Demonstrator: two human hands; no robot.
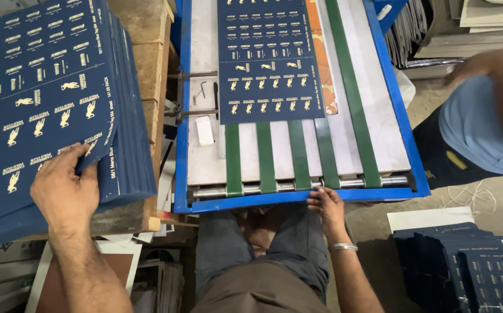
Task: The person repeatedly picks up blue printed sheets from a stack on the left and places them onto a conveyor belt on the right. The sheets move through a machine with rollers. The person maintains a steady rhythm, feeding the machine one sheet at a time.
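Grey trousered knees (263, 255) sit lowest in view, and just above them the right hand (325, 207) rests loosely open, holding nothing, on the blue conveyor frame (297, 197). His left hand (66, 188) pinches the top navy sheet (37, 98) of a stack (132, 145) on the wooden desk (153, 52) (gold-printed); another such sheet (269, 64) lies on green belts (266, 159).

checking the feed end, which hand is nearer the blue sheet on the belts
Right. The right hand rests on the conveyor's front edge, just below the blue sheet. The left hand is off to the side, gripping the sheet stack.
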